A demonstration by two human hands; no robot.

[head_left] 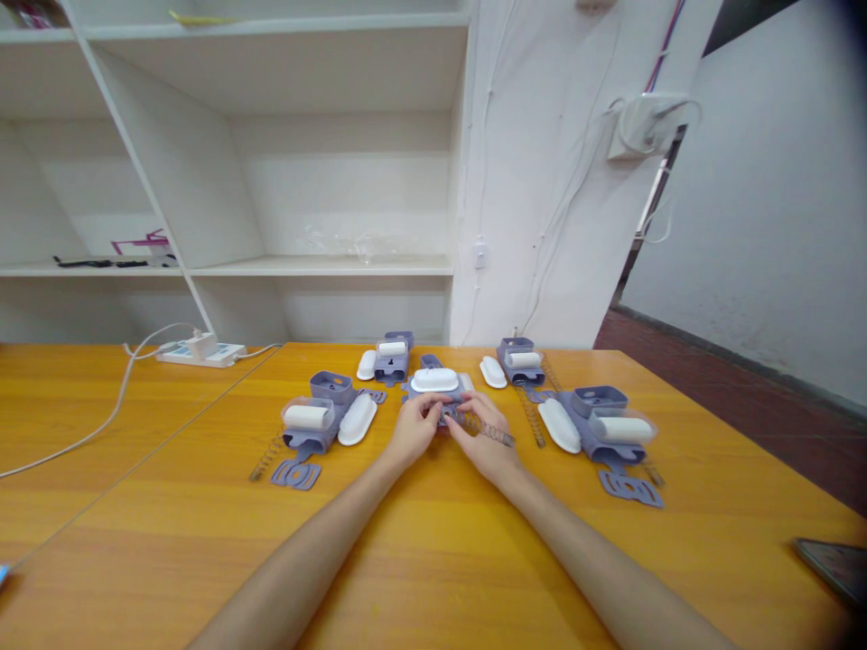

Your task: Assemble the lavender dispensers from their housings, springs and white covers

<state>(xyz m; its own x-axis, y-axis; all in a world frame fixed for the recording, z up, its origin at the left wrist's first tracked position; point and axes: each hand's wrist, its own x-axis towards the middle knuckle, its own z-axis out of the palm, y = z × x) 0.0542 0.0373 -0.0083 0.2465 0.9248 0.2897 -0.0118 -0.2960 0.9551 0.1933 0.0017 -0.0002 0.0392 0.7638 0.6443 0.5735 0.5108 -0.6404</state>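
Above the tabletop, left hand and right hand pinch a purple piece

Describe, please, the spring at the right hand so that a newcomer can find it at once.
On the orange table, find the left hand and right hand close together near the far edge. Across the right hand runs the spring, a thin open coil. The other springs in view lie on the table; only this one is against a hand.
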